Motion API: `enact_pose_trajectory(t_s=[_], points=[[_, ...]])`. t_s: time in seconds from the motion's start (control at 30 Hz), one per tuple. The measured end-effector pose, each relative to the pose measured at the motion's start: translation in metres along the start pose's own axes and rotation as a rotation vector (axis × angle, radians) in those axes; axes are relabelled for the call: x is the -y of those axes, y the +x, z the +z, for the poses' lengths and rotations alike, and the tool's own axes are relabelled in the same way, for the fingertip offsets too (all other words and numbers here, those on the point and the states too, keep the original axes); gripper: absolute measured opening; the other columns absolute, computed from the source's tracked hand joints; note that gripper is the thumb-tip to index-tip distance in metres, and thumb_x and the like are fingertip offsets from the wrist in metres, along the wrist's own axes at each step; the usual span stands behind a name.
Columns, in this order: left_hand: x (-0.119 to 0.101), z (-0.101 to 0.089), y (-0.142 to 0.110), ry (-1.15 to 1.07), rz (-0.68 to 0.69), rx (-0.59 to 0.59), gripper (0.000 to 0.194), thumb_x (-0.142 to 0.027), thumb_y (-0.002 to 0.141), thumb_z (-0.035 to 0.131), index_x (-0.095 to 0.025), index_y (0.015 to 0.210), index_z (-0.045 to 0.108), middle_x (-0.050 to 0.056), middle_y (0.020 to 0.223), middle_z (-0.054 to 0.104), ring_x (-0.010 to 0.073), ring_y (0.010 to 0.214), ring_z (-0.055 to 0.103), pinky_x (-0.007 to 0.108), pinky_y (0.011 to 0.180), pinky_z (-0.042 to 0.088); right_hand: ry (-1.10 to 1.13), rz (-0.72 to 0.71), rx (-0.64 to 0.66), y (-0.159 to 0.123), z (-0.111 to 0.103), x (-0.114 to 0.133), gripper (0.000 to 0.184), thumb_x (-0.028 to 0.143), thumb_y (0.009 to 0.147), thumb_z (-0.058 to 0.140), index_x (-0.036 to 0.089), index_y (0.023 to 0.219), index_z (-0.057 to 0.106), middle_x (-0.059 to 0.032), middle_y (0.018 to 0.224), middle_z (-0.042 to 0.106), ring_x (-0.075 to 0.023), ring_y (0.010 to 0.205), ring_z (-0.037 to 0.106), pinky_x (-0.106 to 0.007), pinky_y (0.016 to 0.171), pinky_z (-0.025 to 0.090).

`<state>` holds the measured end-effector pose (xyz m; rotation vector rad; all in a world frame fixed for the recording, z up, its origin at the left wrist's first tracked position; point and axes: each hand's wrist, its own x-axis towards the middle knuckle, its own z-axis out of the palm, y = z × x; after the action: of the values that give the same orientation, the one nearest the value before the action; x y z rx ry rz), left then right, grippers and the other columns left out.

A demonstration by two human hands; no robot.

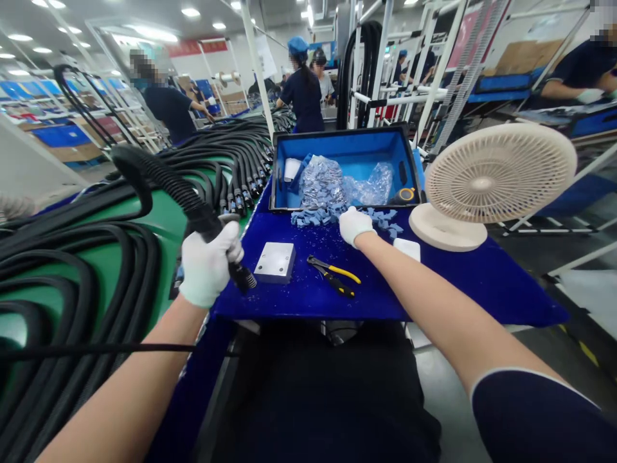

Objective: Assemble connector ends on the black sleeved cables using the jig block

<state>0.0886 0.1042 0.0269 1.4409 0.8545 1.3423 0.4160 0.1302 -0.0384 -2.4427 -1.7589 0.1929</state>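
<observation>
My left hand (206, 267), in a white glove, is wrapped round the end of a black corrugated hose (193, 204), whose tip points down over the blue table. The gloved right hand (355, 225) reaches into a heap of small blue pieces (315, 217) in front of a blue bin. Its fingers are curled, and whatever is between them is hidden. Between the hands lie a square metal block (276, 259) with holes in its top and a pair of pliers (333, 274) with yellow and black handles.
The blue bin (337, 143) holds clear plastic bags and a tape measure (402, 195). A cream fan (482, 183) stands at the right of the blue table (463, 289). Several black hoses (110, 257) cover a green surface at left. People (303, 87) work further back.
</observation>
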Motion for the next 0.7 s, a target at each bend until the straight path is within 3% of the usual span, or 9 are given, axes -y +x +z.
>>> enact_pose_trajectory(t_s=[0.1, 0.2, 0.33, 0.4, 0.47, 0.57, 0.7], points=[[0.008, 0.01, 0.025, 0.005, 0.104, 0.03, 0.026, -0.03, 0.084, 0.072, -0.015, 0.104, 0.065, -0.007, 0.054, 0.041, 0.0076, 0.043, 0.036, 0.024, 0.045, 0.035, -0.02, -0.004, 0.071, 0.011, 0.004, -0.001, 0.039, 0.017, 0.086, 0.059, 0.001, 0.121, 0.07, -0.0328, 0.124, 0.063, -0.0394, 0.116, 0.065, -0.05, 0.097, 0.049], [0.023, 0.014, 0.041, 0.028, 0.104, 0.049, 0.027, -0.028, 0.081, 0.073, -0.014, 0.102, 0.065, -0.006, 0.054, 0.045, 0.0077, 0.041, 0.038, 0.024, 0.043, 0.034, -0.013, -0.022, 0.108, 0.013, 0.003, -0.003, 0.039, 0.017, 0.08, 0.066, 0.003, 0.115, 0.074, -0.0294, 0.113, 0.069, -0.0368, 0.109, 0.068, -0.045, 0.096, 0.05], [0.04, 0.011, 0.044, 0.038, 0.051, 0.031, 0.027, -0.03, 0.08, 0.071, -0.015, 0.102, 0.063, -0.007, 0.055, 0.045, 0.0071, 0.041, 0.036, 0.024, 0.043, 0.035, 0.055, -0.105, 0.068, 0.004, 0.001, -0.004, 0.036, 0.016, 0.078, 0.065, 0.006, 0.112, 0.075, -0.0249, 0.11, 0.073, -0.0324, 0.107, 0.069, -0.038, 0.095, 0.049], [0.046, 0.011, 0.042, 0.079, 0.04, 0.016, 0.028, -0.032, 0.081, 0.07, -0.017, 0.102, 0.062, -0.007, 0.054, 0.045, 0.008, 0.042, 0.038, 0.024, 0.044, 0.036, 0.114, -0.176, 0.037, -0.006, 0.001, 0.002, 0.039, 0.018, 0.08, 0.064, 0.011, 0.117, 0.075, -0.0174, 0.11, 0.074, -0.0259, 0.105, 0.069, -0.031, 0.095, 0.049], [0.049, 0.011, 0.041, 0.181, 0.051, -0.028, 0.026, -0.034, 0.081, 0.07, -0.017, 0.099, 0.063, -0.006, 0.054, 0.047, 0.0095, 0.044, 0.043, 0.025, 0.046, 0.038, 0.284, -0.298, 0.048, -0.021, 0.002, 0.016, 0.039, 0.023, 0.081, 0.064, 0.014, 0.118, 0.075, -0.0094, 0.103, 0.076, -0.0197, 0.093, 0.069, -0.025, 0.086, 0.05], [0.049, 0.012, 0.041, 0.319, 0.066, -0.052, 0.026, -0.036, 0.081, 0.071, -0.016, 0.096, 0.064, -0.003, 0.055, 0.052, 0.0117, 0.046, 0.047, 0.027, 0.049, 0.04, 0.711, -0.54, 0.13, -0.046, 0.008, 0.054, 0.033, 0.024, 0.076, 0.066, 0.013, 0.105, 0.078, -0.0034, 0.085, 0.075, -0.0154, 0.075, 0.066, -0.023, 0.072, 0.051], [0.044, 0.006, 0.044, 0.353, 0.036, 0.078, 0.027, -0.035, 0.083, 0.068, -0.013, 0.099, 0.066, -0.001, 0.058, 0.058, 0.0148, 0.053, 0.054, 0.029, 0.057, 0.045, 1.033, -0.651, 0.175, -0.067, 0.023, 0.111, 0.023, 0.022, 0.074, 0.066, 0.015, 0.094, 0.075, -0.0013, 0.082, 0.073, -0.0133, 0.07, 0.064, -0.023, 0.069, 0.05]])
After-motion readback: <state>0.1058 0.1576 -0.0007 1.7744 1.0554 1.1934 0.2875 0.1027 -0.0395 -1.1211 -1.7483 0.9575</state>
